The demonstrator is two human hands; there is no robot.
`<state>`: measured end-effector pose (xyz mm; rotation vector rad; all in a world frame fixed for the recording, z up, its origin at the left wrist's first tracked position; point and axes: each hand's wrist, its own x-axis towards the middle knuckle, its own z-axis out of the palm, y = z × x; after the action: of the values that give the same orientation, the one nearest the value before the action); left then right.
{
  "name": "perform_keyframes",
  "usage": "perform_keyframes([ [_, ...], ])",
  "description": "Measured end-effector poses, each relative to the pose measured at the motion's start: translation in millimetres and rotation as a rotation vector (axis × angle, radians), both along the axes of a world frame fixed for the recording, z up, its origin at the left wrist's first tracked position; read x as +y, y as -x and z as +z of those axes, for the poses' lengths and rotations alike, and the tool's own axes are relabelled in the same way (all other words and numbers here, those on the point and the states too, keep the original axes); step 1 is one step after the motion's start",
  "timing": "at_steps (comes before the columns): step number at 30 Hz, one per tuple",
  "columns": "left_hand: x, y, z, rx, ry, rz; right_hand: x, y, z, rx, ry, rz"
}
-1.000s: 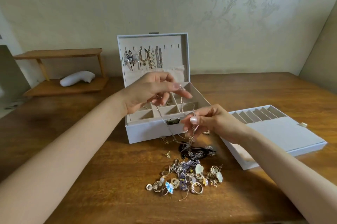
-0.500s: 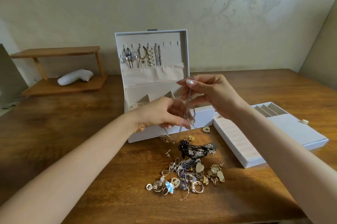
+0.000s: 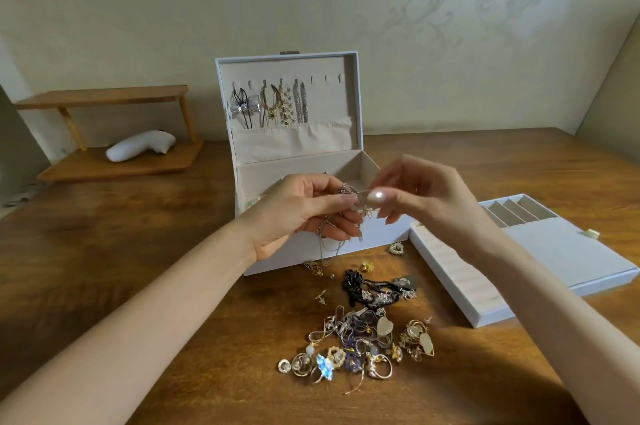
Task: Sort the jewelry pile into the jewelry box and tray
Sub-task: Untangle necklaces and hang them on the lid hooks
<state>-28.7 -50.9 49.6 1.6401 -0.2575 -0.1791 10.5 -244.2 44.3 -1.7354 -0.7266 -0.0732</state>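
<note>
Left hand (image 3: 304,216) and right hand (image 3: 419,196) pinch a thin silver chain necklace (image 3: 323,249) over the open white jewelry box (image 3: 332,106); best untangled before hooking.

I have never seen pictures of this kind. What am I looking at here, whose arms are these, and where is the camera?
There is no machine here: a person works with two bare hands. The camera sits on the person's head and looks forward and down, so both arms reach in from the bottom of the picture. The left hand and the right hand together hold a thin silver chain in front of an open white jewelry box. The left fingers curl round it, and the right hand pinches one part. More necklaces hang inside the lid. On the wooden table lies a pile of jewelry, and to its right a white tray with compartments. A wooden shelf stands at the far left.
</note>
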Motion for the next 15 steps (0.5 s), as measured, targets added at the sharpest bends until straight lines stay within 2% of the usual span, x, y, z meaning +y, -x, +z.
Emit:
perform_keyframes([
  [2, 1.2, -0.1, 0.2, -0.021, 0.005, 0.002, 2.6, 2.9, -2.6, -0.018, 0.088, 0.031],
  [6, 4.9, -1.3, 1.5, -0.039, -0.028, -0.012, 2.0, -3.4, -8.4, 0.067, 0.094, 0.068],
  [15, 9.0, 0.1, -5.5, -0.011, -0.02, -0.007, 11.3, -1.9, -24.2, 0.312, -0.116, 0.212],
])
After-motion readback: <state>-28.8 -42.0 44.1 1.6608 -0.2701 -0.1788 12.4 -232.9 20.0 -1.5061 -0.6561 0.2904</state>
